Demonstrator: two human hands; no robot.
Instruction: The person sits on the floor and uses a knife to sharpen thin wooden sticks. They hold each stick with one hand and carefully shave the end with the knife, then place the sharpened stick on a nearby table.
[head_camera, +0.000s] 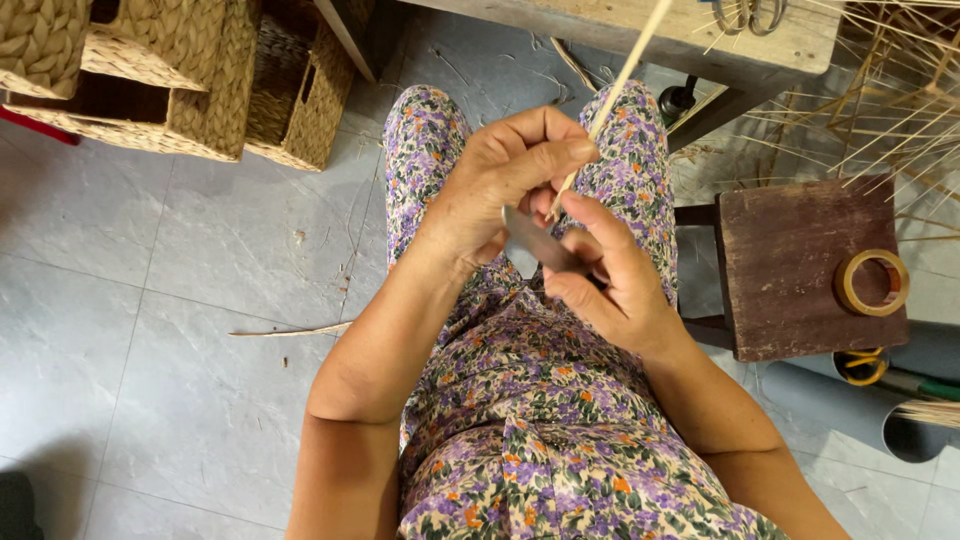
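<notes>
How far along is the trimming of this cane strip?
Done: woven baskets stand finished on the floor. In hand: left hand pinches a thin cane strip while right hand works a knife blade at its lower end. Left: loose canes lie unworked.

Soft, even daylight — faint shadows on the grey floor (150, 300), sharp focus, slight wide-angle stretch at edges.

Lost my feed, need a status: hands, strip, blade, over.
Left hand pinching cane strip. Right hand gripping knife blade against strip's end. Nothing in the way.
</notes>
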